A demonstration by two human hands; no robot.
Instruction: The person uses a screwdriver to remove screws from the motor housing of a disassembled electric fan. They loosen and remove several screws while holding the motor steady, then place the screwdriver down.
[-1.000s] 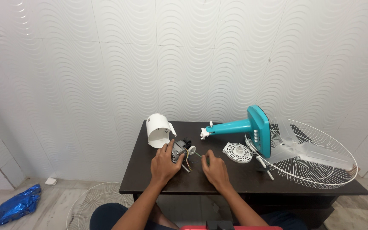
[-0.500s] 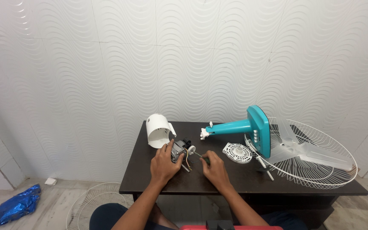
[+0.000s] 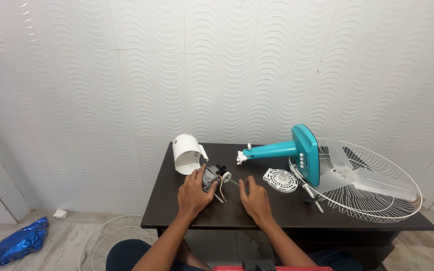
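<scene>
**Tech A:** While the left hand (image 3: 195,193) wraps its fingers around the fan motor (image 3: 212,176), where does that motor sit?

**Tech B:** On the dark tabletop (image 3: 287,213), toward the left edge, just in front of the white motor cover (image 3: 187,153). The grip steadies it so the shaft and loose wires face the right hand (image 3: 254,199).

**Tech A:** State of the right hand?

**Tech B:** Palm down, fingers loosely together, fingertips beside the wires; whether it pinches one, I cannot tell.

**Tech A:** Other parts?

**Tech B:** Teal fan stand (image 3: 290,150), white round cap (image 3: 280,179) and wire grille with blade (image 3: 372,188) lie toward the right edge, apart from the hands.

**Tech A:** Change from a second ago?

**Tech B:** Negligible; both hands hold nearly the same positions.
</scene>
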